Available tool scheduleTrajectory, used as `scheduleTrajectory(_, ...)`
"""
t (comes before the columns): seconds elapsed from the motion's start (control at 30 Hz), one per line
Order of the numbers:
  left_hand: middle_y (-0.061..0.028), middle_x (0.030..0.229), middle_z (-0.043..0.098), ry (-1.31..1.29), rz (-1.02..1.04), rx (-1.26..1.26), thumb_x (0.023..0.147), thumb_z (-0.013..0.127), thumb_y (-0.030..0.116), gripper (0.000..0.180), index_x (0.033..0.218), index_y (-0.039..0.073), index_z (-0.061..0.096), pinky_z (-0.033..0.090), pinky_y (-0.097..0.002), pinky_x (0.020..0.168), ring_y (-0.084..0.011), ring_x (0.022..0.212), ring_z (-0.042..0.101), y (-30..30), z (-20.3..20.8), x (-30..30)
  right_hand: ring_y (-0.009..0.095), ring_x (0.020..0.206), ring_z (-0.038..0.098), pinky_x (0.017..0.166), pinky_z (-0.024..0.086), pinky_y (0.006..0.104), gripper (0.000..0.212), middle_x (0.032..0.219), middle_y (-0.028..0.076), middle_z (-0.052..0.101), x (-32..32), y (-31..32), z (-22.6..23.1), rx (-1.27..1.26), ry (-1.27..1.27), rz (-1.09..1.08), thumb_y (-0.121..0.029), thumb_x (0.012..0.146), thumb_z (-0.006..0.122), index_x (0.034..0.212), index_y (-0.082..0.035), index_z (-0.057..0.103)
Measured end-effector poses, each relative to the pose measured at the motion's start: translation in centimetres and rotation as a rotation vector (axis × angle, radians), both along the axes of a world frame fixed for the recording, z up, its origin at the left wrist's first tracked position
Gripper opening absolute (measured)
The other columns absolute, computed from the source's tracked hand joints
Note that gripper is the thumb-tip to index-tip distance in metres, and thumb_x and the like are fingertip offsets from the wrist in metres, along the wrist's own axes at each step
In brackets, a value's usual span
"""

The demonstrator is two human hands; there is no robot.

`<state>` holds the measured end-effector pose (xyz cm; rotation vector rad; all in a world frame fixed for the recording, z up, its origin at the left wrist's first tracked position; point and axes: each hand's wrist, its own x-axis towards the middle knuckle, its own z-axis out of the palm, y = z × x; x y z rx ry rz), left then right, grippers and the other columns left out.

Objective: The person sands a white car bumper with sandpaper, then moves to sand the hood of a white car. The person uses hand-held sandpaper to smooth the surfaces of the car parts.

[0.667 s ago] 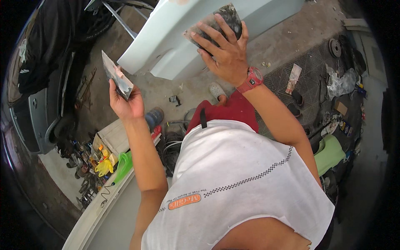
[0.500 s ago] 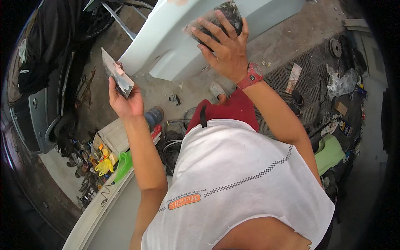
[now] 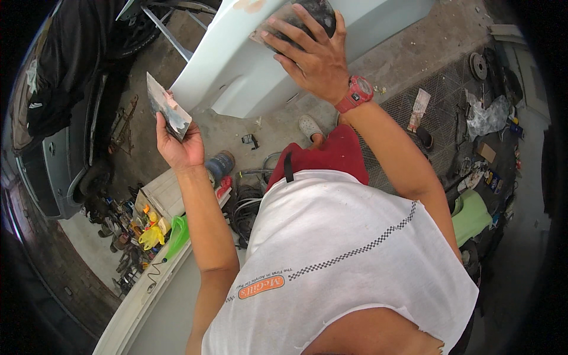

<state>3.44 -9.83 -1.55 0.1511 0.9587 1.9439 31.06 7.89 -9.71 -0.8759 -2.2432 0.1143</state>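
My left hand (image 3: 182, 148) grips a thin flat putty board (image 3: 168, 107) by its lower end. Pinkish and grey paste is smeared over the board, which is tilted up beside the panel's left edge. Higher up on the right, my right hand (image 3: 313, 59) has its fingers fanned across the back of a dark, flat filler spreader (image 3: 322, 15). The hand presses the spreader against a white car body panel (image 3: 254, 83). A beige-pink patch (image 3: 248, 5) shows on the panel near the top of the view.
A metal stand (image 3: 171, 38) and a tyre (image 3: 130, 50) are beyond the panel at left. A grey car door (image 3: 56, 160) stands farther left. Cables (image 3: 242, 204) and a blue container (image 3: 219, 165) lie near my feet. Metal grating (image 3: 393, 89) covers the floor at right, with clutter beyond.
My right hand and the spreader have slid a little up and to the left over the panel. My left hand keeps its hold on the board, almost unmoved.
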Motion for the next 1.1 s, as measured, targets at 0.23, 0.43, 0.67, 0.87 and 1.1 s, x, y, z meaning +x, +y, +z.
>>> scheduleTrajectory(0.23,-0.0140,0.140,0.067,-0.008,-0.026,0.003,0.107,0.056,0.023,0.046,0.146,-0.002,0.054,0.063,-0.0320,0.090,-0.0213,0.119,0.070,-0.3,-0.8,-1.0,0.018,0.155,0.031,0.114,0.019,0.0767,0.054,0.154,-0.013,0.050,-0.1,0.4,-0.3,-0.003,0.022,0.023,-0.033,0.092,0.075,0.143,-0.040,0.062)
scheduleTrajectory(0.43,-0.0153,0.140,0.067,-0.010,-0.023,-0.005,0.107,0.057,0.021,0.046,0.146,-0.003,0.053,0.064,-0.0325,0.091,-0.0217,0.119,0.071,0.0,-0.5,-0.8,0.018,0.155,0.031,0.114,0.018,0.0762,0.049,0.154,-0.013,0.051,0.0,0.6,-0.2,-0.031,0.023,0.021,-0.033,0.093,0.073,0.141,-0.039,0.064)
scheduleTrajectory(0.67,-0.0143,0.135,0.069,-0.020,0.066,-0.073,0.107,0.057,0.019,0.044,0.144,-0.004,0.055,0.059,-0.0295,0.081,-0.0185,0.108,0.071,0.5,-0.1,-0.2,0.018,0.155,0.031,0.114,0.019,0.0767,0.048,0.153,-0.013,0.051,0.3,0.2,0.2,-0.048,0.058,0.035,-0.031,0.093,0.073,0.140,-0.038,0.064)
scheduleTrajectory(0.87,-0.0160,0.140,0.066,-0.038,-0.043,0.024,0.107,0.057,0.020,0.046,0.146,-0.004,0.053,0.063,-0.0340,0.095,-0.0225,0.120,0.070,0.0,-0.8,-1.2,0.018,0.154,0.032,0.115,0.018,0.0762,0.049,0.151,-0.013,0.053,-0.2,0.3,0.1,-0.035,0.010,0.019,-0.031,0.094,0.072,0.141,-0.038,0.064)
scheduleTrajectory(1.1,-0.0152,0.141,0.066,-0.033,0.033,-0.061,0.107,0.057,0.021,0.046,0.147,-0.003,0.053,0.062,-0.0350,0.097,-0.0229,0.123,0.069,0.5,0.1,-0.2,0.018,0.156,0.032,0.121,0.013,0.0689,0.047,0.156,-0.013,0.052,-0.1,-1.5,0.2,-0.073,-0.035,0.031,-0.032,0.097,0.071,0.143,-0.040,0.064)
